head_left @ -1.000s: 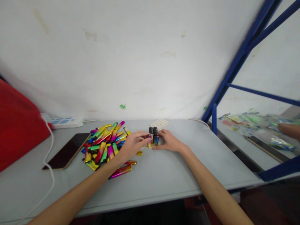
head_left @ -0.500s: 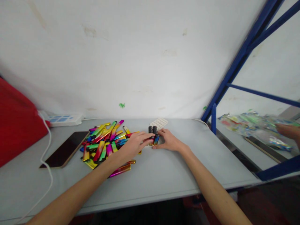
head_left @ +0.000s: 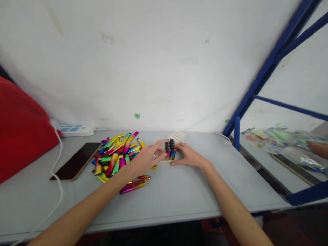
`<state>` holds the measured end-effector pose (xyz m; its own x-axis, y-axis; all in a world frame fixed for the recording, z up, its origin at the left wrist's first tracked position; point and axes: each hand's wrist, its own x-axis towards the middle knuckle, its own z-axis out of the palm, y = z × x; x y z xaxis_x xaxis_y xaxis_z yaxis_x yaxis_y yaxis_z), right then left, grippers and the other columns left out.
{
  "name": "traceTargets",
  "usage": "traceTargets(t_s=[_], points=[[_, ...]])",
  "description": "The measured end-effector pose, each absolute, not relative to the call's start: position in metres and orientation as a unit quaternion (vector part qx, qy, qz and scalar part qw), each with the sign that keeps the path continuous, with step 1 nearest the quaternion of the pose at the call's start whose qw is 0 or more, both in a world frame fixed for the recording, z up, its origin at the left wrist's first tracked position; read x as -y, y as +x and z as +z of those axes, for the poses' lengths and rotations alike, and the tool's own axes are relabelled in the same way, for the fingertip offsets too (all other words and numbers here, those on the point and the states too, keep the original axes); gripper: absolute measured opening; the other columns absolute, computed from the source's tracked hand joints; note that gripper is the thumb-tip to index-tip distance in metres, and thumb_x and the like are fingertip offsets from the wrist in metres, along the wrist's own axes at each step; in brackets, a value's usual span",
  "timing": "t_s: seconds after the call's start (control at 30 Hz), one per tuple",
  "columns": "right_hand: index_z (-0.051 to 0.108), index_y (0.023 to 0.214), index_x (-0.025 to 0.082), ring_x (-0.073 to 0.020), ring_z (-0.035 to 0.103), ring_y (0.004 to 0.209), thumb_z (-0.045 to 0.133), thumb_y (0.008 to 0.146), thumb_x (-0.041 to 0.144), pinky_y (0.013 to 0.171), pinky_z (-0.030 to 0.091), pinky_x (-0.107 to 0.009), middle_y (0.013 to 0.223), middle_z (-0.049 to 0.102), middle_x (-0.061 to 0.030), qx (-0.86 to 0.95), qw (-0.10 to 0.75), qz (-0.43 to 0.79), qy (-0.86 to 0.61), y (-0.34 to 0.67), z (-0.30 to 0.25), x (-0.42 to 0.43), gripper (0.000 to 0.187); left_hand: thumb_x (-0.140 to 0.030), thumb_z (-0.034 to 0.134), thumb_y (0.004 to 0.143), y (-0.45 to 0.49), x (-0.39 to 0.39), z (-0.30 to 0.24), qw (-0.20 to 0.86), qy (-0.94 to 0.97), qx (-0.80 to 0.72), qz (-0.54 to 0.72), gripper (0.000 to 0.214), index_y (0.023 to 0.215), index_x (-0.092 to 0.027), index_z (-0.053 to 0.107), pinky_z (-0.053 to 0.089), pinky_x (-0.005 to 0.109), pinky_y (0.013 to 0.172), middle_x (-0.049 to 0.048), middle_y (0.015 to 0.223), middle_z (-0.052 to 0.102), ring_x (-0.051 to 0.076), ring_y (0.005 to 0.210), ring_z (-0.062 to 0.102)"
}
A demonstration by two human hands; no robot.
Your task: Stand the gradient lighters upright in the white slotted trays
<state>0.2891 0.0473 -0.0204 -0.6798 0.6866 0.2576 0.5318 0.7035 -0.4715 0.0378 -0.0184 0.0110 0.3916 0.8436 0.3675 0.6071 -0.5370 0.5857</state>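
Several shiny tubes with black ends, like slim lighters (head_left: 170, 150), stand upright in a tight group, with what seems a white tray (head_left: 165, 161) under them. My left hand (head_left: 151, 154) is at the group's left side, thumb and index finger apart, with nothing visible gripped. Around the right side curls my right hand (head_left: 189, 155), its thumb in front and fingers behind, steadying the group. A loose pile of the same rainbow-coloured lighters (head_left: 112, 159) lies left of my left hand. Behind the group rests a white perforated tray (head_left: 178, 136).
A dark phone or tablet (head_left: 77, 162) lies left of the pile, near a white cable (head_left: 60, 184) and a power strip (head_left: 78, 130). A red bag (head_left: 23, 133) is at far left. Beyond the blue frame (head_left: 237, 133), another person's hand (head_left: 317, 149) touches plastic packets (head_left: 276, 141).
My left hand has drawn back from the tops of the upright group, and its fingers have spread. The group shows more fully. The whole view has shifted slightly.
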Motion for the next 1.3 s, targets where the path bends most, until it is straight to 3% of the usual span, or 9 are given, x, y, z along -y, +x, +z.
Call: traceTargets(t_s=[0.07, 0.13, 0.27, 0.37, 0.53, 0.73, 0.87, 0.97, 1.3], points=[[0.059, 0.136, 0.016, -0.0268, 0.061, 0.11, 0.088, 0.071, 0.045, 0.1, 0.048, -0.04, 0.121, 0.066, -0.012, 0.894, 0.207, 0.213, -0.336, 0.297, -0.017, -0.049, 0.076, -0.043, 0.053, 0.097, 0.023, 0.017, 0.02, 0.139, 0.807, -0.473, 0.326, 0.037, 0.126, -0.023, 0.063, 0.052, 0.031, 0.086, 0.0051, 0.099, 0.076, 0.021, 0.088, 0.071], [0.058, 0.137, 0.017, -0.0239, 0.065, 0.108, 0.081, 0.08, 0.031, 0.1, 0.048, -0.038, 0.119, 0.069, -0.0096, 0.883, 0.218, 0.237, -0.342, 0.305, -0.014, -0.051, 0.063, -0.041, 0.049, 0.097, 0.003, 0.01, 0.027, 0.086, 0.803, -0.504, 0.306, 0.033, 0.112, -0.02, 0.07, 0.05, 0.033, 0.088, 0.0068, 0.101, 0.076, 0.022, 0.091, 0.071], [0.066, 0.124, 0.02, -0.0186, 0.072, 0.094, 0.063, 0.088, 0.01, 0.095, 0.051, -0.032, 0.1, 0.076, -0.0036, 0.844, 0.269, 0.225, -0.405, 0.313, -0.012, -0.057, 0.038, -0.039, 0.053, 0.09, -0.041, -0.007, 0.032, 0.046, 0.789, -0.572, 0.218, 0.033, 0.105, -0.019, 0.074, 0.051, 0.035, 0.082, 0.0077, 0.09, 0.077, 0.025, 0.082, 0.07], [0.07, 0.112, 0.02, -0.0176, 0.074, 0.082, 0.066, 0.086, 0.012, 0.085, 0.055, -0.029, 0.091, 0.077, -0.002, 0.8, 0.307, 0.236, -0.458, 0.31, -0.013, -0.058, 0.027, -0.044, 0.056, 0.088, -0.064, -0.014, 0.03, 0.042, 0.804, -0.569, 0.167, 0.034, 0.101, -0.021, 0.078, 0.051, 0.037, 0.084, 0.0094, 0.097, 0.076, 0.028, 0.088, 0.069], [0.074, 0.095, 0.019, -0.0159, 0.073, 0.061, 0.073, 0.085, 0.027, 0.069, 0.054, -0.023, 0.075, 0.077, -0.0004, 0.755, 0.343, 0.262, -0.494, 0.301, -0.013, -0.055, 0.013, -0.049, 0.056, 0.09, -0.072, -0.02, 0.014, 0.027, 0.833, -0.524, 0.173, 0.035, 0.101, -0.026, 0.079, 0.045, 0.041, 0.102, 0.0099, 0.112, 0.07, 0.029, 0.11, 0.061], [0.076, 0.082, 0.017, -0.0127, 0.055, 0.035, 0.061, 0.091, 0.057, 0.048, 0.041, -0.023, 0.044, 0.06, 0.0035, 0.739, 0.309, 0.27, -0.535, 0.301, -0.011, -0.051, 0.044, -0.05, 0.051, 0.094, -0.063, -0.022, 0.002, 0.033, 0.835, -0.524, 0.164, 0.041, 0.101, -0.021, 0.078, 0.043, 0.042, 0.104, 0.0116, 0.112, 0.068, 0.028, 0.111, 0.058], [0.065, 0.058, 0.018, -0.0122, 0.051, 0.033, 0.047, 0.096, 0.066, 0.059, 0.046, -0.023, 0.032, 0.048, 0.004, 0.746, 0.297, 0.262, -0.535, 0.302, -0.01, -0.05, 0.064, -0.05, 0.051, 0.094, -0.055, -0.024, -0.001, 0.033, 0.827, -0.527, 0.191, 0.042, 0.115, -0.022, 0.075, 0.041, 0.045, 0.105, 0.012, 0.115, 0.066, 0.029, 0.112, 0.057], [0.053, 0.046, 0.02, -0.013, 0.051, 0.036, 0.04, 0.097, 0.071, 0.065, 0.047, -0.025, 0.031, 0.045, 0.002, 0.734, 0.298, 0.243, -0.559, 0.301, -0.009, -0.051, 0.073, -0.049, 0.054, 0.093, -0.052, -0.031, -0.005, 0.057, 0.837, -0.507, 0.197, 0.038, 0.105, -0.023, 0.079, 0.042, 0.044, 0.103, 0.0116, 0.11, 0.067, 0.028, 0.109, 0.057], [0.055, 0.042, 0.02, -0.0155, 0.055, 0.049, 0.015, 0.099, 0.074, 0.071, 0.045, -0.026, 0.04, 0.048, -0.0039, 0.738, 0.286, 0.208, -0.575, 0.299, -0.011, -0.051, 0.088, -0.049, 0.067, 0.079, -0.048, -0.032, 0.007, 0.111, 0.805, -0.526, 0.251, 0.029, 0.08, -0.022, 0.077, 0.044, 0.049, 0.104, 0.0135, 0.112, 0.07, 0.032, 0.11, 0.062]])
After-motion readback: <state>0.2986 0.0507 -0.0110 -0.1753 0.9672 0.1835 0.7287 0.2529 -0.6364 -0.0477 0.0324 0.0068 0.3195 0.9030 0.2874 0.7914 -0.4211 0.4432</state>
